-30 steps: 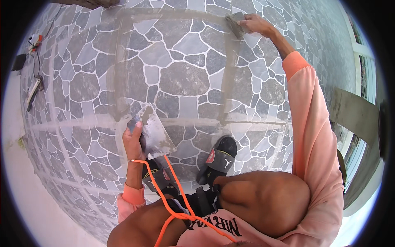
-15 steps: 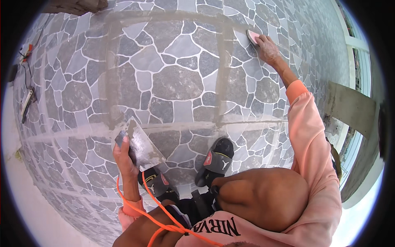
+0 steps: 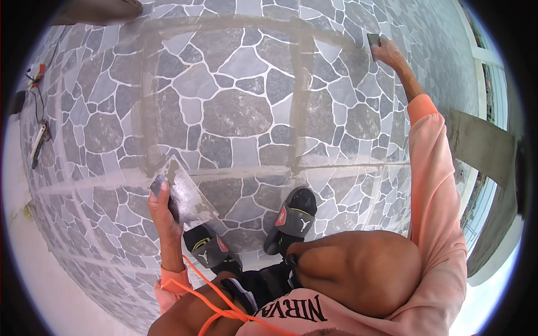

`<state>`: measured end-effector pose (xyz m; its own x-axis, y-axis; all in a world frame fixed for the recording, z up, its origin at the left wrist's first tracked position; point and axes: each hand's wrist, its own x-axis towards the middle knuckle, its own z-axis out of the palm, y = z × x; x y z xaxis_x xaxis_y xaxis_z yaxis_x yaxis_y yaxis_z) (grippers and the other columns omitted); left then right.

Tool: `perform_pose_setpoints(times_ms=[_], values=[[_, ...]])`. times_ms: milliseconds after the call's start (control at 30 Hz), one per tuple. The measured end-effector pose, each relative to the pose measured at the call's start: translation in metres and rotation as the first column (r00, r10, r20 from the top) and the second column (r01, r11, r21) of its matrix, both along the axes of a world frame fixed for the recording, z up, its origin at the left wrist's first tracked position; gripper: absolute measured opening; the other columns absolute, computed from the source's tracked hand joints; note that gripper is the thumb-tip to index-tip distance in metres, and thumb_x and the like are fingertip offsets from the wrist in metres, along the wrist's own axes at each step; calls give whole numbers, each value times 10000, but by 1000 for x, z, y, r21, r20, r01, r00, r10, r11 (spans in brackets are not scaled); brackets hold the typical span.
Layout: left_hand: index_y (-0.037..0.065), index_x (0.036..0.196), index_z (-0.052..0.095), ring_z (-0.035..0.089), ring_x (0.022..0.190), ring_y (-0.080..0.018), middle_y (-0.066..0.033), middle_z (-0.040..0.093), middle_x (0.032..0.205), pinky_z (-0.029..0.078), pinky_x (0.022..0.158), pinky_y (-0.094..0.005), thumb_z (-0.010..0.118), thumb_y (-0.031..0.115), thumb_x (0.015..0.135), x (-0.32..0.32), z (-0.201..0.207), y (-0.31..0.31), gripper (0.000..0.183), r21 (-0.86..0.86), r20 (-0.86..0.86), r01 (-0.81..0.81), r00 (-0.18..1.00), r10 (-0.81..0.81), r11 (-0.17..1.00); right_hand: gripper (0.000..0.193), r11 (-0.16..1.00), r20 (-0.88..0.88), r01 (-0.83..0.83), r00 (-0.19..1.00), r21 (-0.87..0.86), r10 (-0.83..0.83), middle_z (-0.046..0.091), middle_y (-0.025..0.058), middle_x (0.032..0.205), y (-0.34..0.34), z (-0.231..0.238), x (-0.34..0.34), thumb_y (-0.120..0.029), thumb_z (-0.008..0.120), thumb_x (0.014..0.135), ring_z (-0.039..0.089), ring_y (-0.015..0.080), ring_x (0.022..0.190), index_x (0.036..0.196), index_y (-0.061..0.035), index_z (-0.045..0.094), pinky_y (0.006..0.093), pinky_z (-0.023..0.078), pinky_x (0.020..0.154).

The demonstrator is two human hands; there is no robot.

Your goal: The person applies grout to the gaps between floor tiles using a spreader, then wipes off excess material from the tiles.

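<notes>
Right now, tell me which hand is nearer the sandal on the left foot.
Left. The left hand, gripping a metal plate, is just ahead and to the left of the sandal; the right hand, holding a flat tool, is far ahead and to the right.

I have 2 hands at work from afar: my right arm (image 3: 434,173) reaches well forward and out to the side, its right hand (image 3: 390,54) curled in a grip at the far end, back of the hand facing my view. My left hand (image 3: 161,208) grips nearer the body, thumb (image 3: 164,187) on top, the other digits mostly hidden. The left forearm (image 3: 171,246) points forward from below, wrist nearly straight, while the right knee (image 3: 386,269) bends deeply.
</notes>
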<state>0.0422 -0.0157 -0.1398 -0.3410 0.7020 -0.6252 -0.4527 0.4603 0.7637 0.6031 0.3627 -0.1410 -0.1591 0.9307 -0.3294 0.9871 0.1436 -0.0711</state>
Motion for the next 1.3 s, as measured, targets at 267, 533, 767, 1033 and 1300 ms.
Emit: perform_pose_setpoints(times_ms=[267,533,767,1033,1300], values=[[-14,1168,563,611,888,-127,-52,640,1028,489,792,-272,574,153,933,-1,0,-15,288,-16,35,-25,999,26,1000,499,971,-58,188,982,149,-181,631,315,989,0,-42,-72,-346,505,719,631,442,924,945,68,670,457,482,865],[-4,1158,572,617,877,-120,-49,644,1026,494,779,-270,576,145,935,2,-2,-10,269,44,104,-11,995,7,999,398,973,-59,-231,971,13,232,650,268,986,-14,-28,-158,-257,493,788,616,416,897,1038,24,623,458,467,810],[-5,1131,577,624,873,-120,-58,651,1020,501,773,-268,582,150,933,-8,-4,-23,252,89,122,-63,991,52,994,431,923,-102,-386,918,5,384,629,209,1129,19,-41,-102,-153,492,822,613,334,1003,1218,1,563,384,455,915],[-5,1132,573,628,844,-123,-55,649,998,512,739,-265,585,158,935,-24,5,-39,256,53,58,-109,993,106,993,451,806,-165,-589,802,-59,574,562,201,1188,-80,-42,-176,-75,471,810,547,354,1093,1254,-17,529,402,423,986],[2,1125,591,619,868,-116,-43,644,1013,504,774,-269,579,186,938,-8,9,-13,263,111,103,-53,994,42,992,413,771,-284,-628,762,-105,581,553,120,1044,-241,-13,-180,-55,543,746,535,308,1054,1156,-81,586,441,439,898]])
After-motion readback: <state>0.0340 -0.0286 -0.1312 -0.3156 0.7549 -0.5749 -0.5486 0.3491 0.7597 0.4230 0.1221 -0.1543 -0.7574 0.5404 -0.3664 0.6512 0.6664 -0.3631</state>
